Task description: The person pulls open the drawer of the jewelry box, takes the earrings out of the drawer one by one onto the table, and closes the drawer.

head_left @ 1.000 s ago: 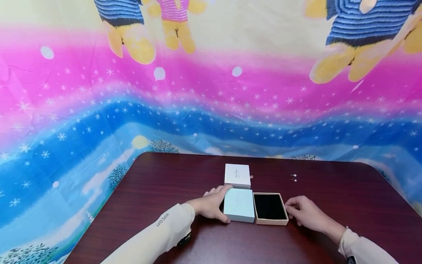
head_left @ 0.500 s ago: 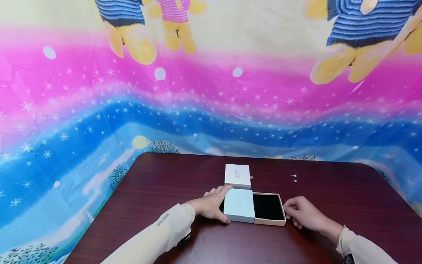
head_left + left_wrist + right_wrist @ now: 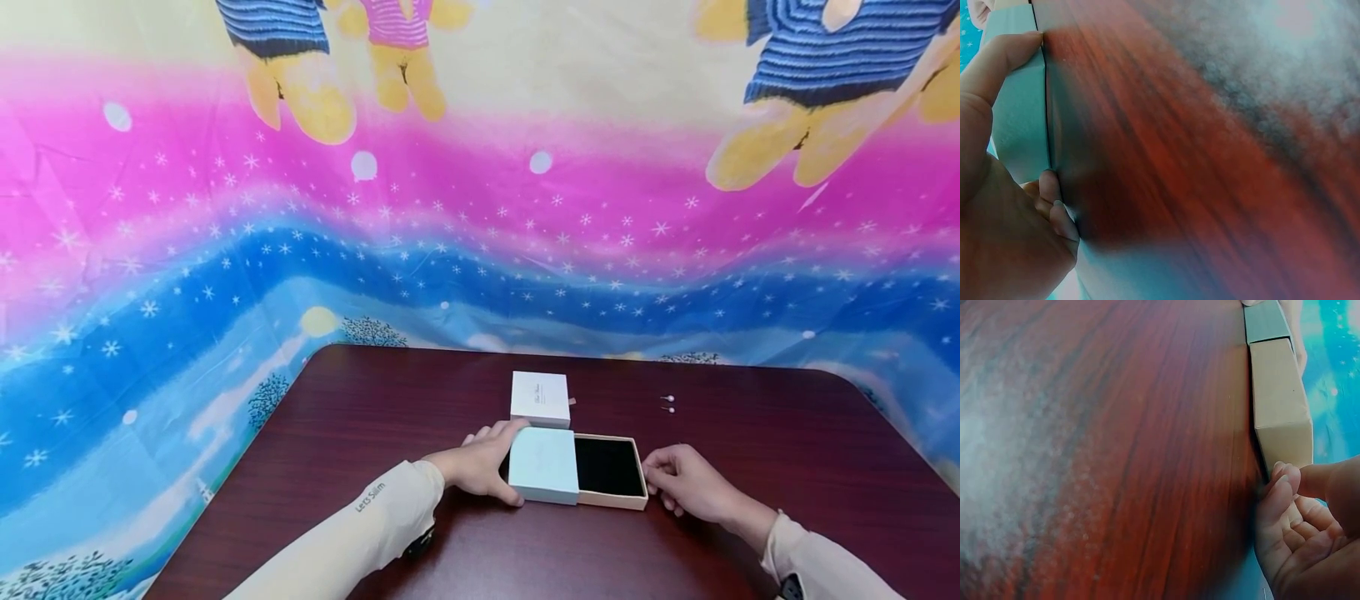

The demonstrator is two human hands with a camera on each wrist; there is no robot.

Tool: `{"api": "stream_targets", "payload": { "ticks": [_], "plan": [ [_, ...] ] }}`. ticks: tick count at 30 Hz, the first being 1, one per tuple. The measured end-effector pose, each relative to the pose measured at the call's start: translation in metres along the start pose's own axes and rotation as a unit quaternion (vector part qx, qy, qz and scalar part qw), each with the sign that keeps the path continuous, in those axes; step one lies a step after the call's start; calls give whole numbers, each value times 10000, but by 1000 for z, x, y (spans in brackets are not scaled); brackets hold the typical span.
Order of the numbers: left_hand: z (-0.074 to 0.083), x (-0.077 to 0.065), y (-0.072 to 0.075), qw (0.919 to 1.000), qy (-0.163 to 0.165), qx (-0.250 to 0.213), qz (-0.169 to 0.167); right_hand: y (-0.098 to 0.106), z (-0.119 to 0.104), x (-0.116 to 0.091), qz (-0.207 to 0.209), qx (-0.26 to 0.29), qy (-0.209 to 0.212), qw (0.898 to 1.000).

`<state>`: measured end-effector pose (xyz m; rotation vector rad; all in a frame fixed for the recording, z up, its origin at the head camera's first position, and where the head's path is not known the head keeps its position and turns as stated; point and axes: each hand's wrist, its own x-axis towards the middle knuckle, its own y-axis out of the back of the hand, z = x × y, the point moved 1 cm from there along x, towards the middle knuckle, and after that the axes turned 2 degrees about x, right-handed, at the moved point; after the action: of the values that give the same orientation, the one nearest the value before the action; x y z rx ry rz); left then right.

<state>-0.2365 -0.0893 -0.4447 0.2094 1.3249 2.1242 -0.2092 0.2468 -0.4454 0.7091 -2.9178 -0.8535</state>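
In the head view, my left hand [image 3: 477,465] grips the pale blue box sleeve [image 3: 543,467] across its left end, thumb along the near side and fingers at the far side. A shallow tan drawer [image 3: 613,502] with a black pad inside sticks out of the sleeve's right end. My right hand [image 3: 693,486] holds its curled fingertips and thumb together right at the drawer's outer end. The right wrist view shows those fingertips [image 3: 1277,487] low against the tan end wall. From the left wrist, the thumb lies across the sleeve's side [image 3: 1019,119].
Behind the sleeve stands a white box [image 3: 540,398] with small print and a little pink tab. Two pearl-headed earrings [image 3: 670,404] lie farther right on the dark red wooden table [image 3: 420,392]. A printed cloth [image 3: 480,208] hangs behind the table.
The tan drawer has slid left, from beside the sleeve to partly inside it. My right hand has moved slightly left with it; the left hand and the sleeve have stayed in place.
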Motion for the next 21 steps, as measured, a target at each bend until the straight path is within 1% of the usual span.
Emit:
{"api": "stream_targets", "payload": {
  "ticks": [9, 17, 21],
  "plan": [
    [2, 0, 1, 10000, 25, -45, -32, -2, -1, 2, -81, 5, 228, 9997],
    [5, -3, 3, 9999, 27, -109, 7, -7, -2, 4, -100, 113, 317, 9994],
    [4, -3, 2, 9999, 32, -150, 10, -9, -3, 6, -92, 114, 268, 9995]
  ]
}}
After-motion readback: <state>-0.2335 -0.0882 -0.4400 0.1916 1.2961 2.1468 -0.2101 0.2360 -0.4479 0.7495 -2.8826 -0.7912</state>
